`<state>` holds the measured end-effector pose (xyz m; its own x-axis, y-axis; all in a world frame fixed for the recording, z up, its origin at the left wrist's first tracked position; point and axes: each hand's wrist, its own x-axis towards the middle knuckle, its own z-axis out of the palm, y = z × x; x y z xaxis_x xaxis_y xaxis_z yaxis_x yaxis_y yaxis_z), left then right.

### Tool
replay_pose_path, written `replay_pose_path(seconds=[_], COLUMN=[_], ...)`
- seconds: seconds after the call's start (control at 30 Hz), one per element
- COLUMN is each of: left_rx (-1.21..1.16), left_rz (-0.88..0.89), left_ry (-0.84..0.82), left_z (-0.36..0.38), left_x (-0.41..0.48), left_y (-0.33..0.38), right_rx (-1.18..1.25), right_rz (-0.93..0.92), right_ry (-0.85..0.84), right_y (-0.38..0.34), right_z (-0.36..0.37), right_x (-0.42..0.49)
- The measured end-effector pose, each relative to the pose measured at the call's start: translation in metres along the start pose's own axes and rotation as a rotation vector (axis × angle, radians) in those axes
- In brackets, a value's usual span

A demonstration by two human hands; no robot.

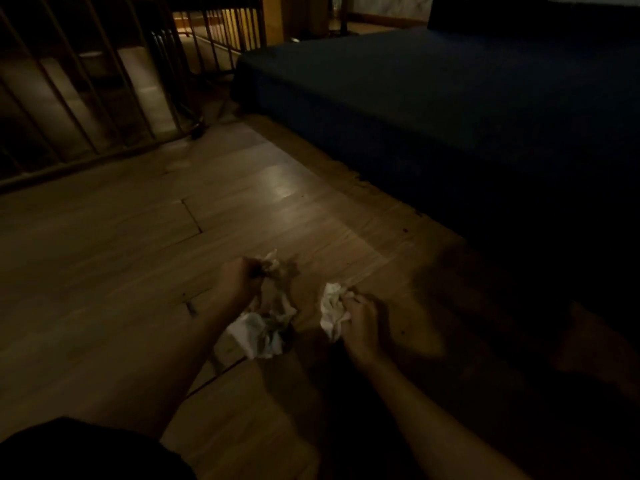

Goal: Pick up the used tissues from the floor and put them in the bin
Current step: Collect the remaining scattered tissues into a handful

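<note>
The room is dim. My left hand is closed on a crumpled white tissue that pokes out past its fingers, low over the wooden floor. My right hand grips another crumpled white tissue, bunched to the left of its knuckles. A third wad of tissue, white with darker stains, lies below my left wrist; I cannot tell whether it rests on the floor or hangs from my left hand. No bin is in view.
A dark blue mattress lies on the floor at the right and back. A wooden railing with upright bars runs along the left back. Bare wooden floor spreads to the left of my hands. My foot is at right.
</note>
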<state>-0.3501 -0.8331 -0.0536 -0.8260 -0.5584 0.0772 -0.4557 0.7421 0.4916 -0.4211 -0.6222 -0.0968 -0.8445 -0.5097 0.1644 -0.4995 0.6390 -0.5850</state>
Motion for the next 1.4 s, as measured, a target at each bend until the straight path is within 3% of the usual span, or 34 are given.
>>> replay_pose_path(seconds=[0.13, 0.27, 0.37, 0.53, 0.63, 0.77, 0.87, 0.97, 1.2, 1.4], left_rx=[0.026, 0.048, 0.03, 0.046, 0.043, 0.005, -0.005, -0.064, -0.095, -0.095], left_rz=[-0.06, -0.152, -0.153, -0.129, -0.128, -0.047, 0.031, 0.125, 0.599, 0.988], left_ry=[0.122, 0.122, 0.069, 0.0, 0.015, 0.05, 0.007, -0.049, -0.167, -0.192], left_z=[-0.032, -0.036, -0.037, -0.043, -0.045, -0.044, -0.035, -0.021, -0.013, -0.039], left_x=[-0.021, -0.039, -0.058, -0.088, -0.092, -0.084, -0.069, -0.04, 0.008, -0.034], left_y=[-0.029, -0.052, -0.063, -0.061, -0.063, -0.04, -0.001, 0.055, 0.256, 0.436], right_rx=[0.144, -0.107, -0.143, 0.008, -0.147, -0.147, -0.114, -0.054, -0.258, -0.407], right_rz=[-0.028, -0.271, -0.283, -0.335, -0.445, -0.397, -0.46, -0.305, -0.072, 0.001], right_ry=[-0.085, -0.335, -0.412, -0.367, -0.328, -0.174, -0.011, 0.052, 0.25, 0.277], right_y=[-0.052, -0.08, -0.078, -0.07, -0.05, -0.043, -0.047, -0.038, 0.02, 0.051], right_z=[0.03, 0.074, 0.106, 0.102, 0.085, 0.024, -0.038, -0.103, -0.276, -0.427], right_x=[0.015, -0.002, -0.023, -0.045, -0.043, -0.032, -0.023, -0.004, 0.022, -0.048])
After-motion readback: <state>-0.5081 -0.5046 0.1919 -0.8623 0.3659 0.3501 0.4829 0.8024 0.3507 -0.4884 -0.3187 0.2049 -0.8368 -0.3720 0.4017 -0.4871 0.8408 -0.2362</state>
